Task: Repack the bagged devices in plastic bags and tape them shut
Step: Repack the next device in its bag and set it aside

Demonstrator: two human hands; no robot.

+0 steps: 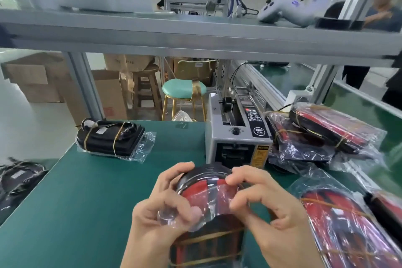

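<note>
**Folding the bag flap over the device at the near edge of the desk**

You are holding the bagged device (208, 209) upright between both hands at the near edge of the desk (87, 191), just in front of the tape dispenser (237, 135). Its long axis is running away from you, rounded end toward the dispenser, so the loose flap of the plastic bag (217, 198) is lying across the top face, right under your fingers.

Your left hand (161, 209) is curling round the left side, its grip pinching a bunched corner of clear plastic. Your right hand (267, 200) is arching over from the right, fingertips pressing the flap down against the red surface, thumb tucked beneath; that grip is closed on the plastic too.

The dispenser is lying straight ahead, and your right hand is sitting nearer its slot, so that hand is probably the one to reach for tape while the left is pinning the fold. Finished bags (322, 135) are piling at the right edge.
</note>
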